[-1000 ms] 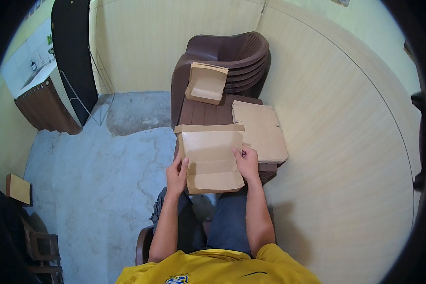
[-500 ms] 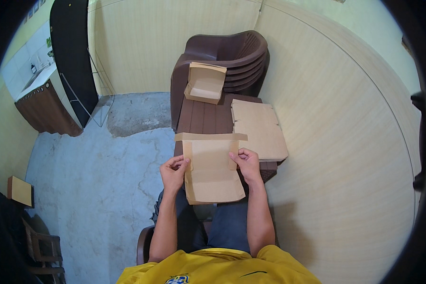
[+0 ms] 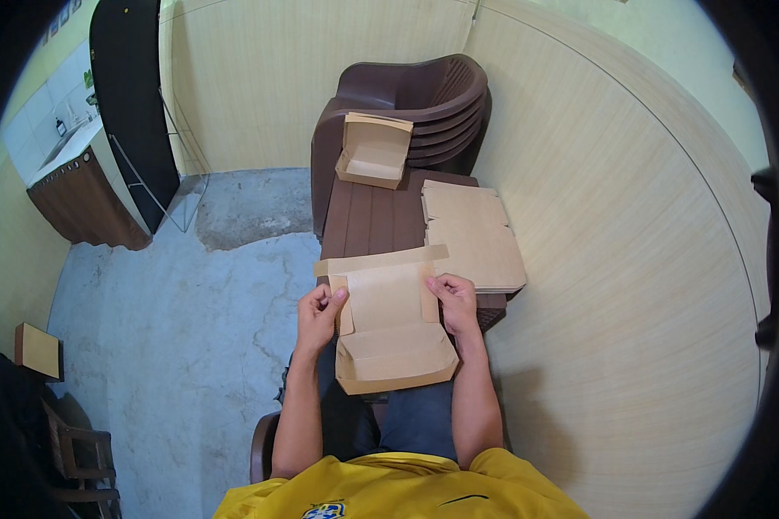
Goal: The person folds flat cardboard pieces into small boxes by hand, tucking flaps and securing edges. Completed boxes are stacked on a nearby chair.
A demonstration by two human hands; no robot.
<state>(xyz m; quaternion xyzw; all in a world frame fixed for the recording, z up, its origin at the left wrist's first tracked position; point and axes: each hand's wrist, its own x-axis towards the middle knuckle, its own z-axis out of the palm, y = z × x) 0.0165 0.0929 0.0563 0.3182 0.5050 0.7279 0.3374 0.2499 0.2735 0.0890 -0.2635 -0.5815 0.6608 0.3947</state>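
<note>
A brown cardboard box (image 3: 388,298), part folded, is held up over my lap. Its near part forms a shallow tray with raised walls, while the far panel lies open with side flaps and a wide end flap spread out. My left hand (image 3: 320,313) pinches the left side flap between thumb and fingers. On the opposite side, my right hand (image 3: 453,299) grips the right side flap, thumb on top. Beyond it, a folded cardboard box (image 3: 376,143) stands with its lid up on the brown table. A stack of flat cardboard sheets (image 3: 473,233) lies to the right.
Stacked brown plastic chairs (image 3: 450,104) stand behind the slatted brown table (image 3: 359,216). A pale panelled wall (image 3: 614,259) runs close along the right. At far left are a curtained sink counter (image 3: 91,199), a small box (image 3: 37,349) and a wooden chair (image 3: 82,450).
The box has tilted in my hands, its near part coming closer to me and now showing raised tray walls. Both hands keep their hold on the side flaps.
</note>
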